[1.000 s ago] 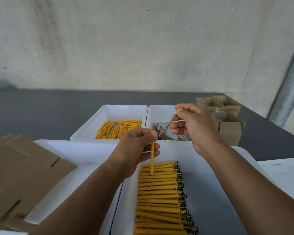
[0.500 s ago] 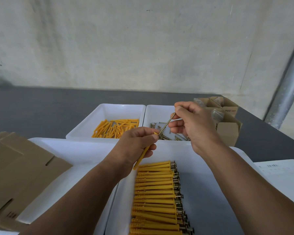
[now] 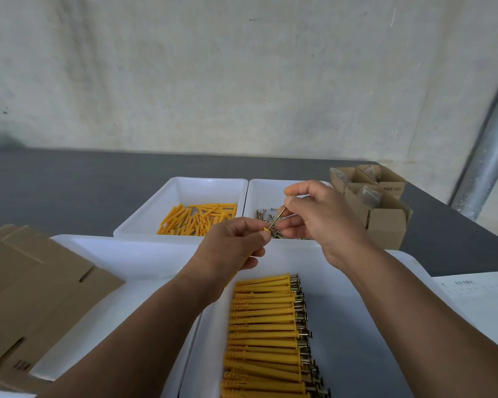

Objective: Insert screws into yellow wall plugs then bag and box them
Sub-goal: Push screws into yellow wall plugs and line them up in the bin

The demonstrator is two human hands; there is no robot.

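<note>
My left hand (image 3: 233, 245) grips a yellow wall plug (image 3: 266, 230); only its open end shows past my fingers. My right hand (image 3: 318, 216) pinches a brass screw (image 3: 277, 218) by its head end, its tip meeting the plug's opening. Both hands hover above the near white tray (image 3: 357, 326), where a row of plugs with screws in them (image 3: 266, 334) lies side by side. Behind, a white bin holds loose yellow plugs (image 3: 197, 218) and the bin to its right holds loose screws (image 3: 263, 215).
Flat cardboard (image 3: 32, 285) lies on a white tray (image 3: 121, 254) at the left. Small open cardboard boxes (image 3: 385, 222) with clear bags stand at the back right. A white sheet of paper (image 3: 483, 300) lies at the right, and a metal pole (image 3: 489, 156) rises beyond.
My left hand tilted the plug from upright to pointing up-right toward the screw. My right hand brought the screw down until its tip met the plug's opening.
</note>
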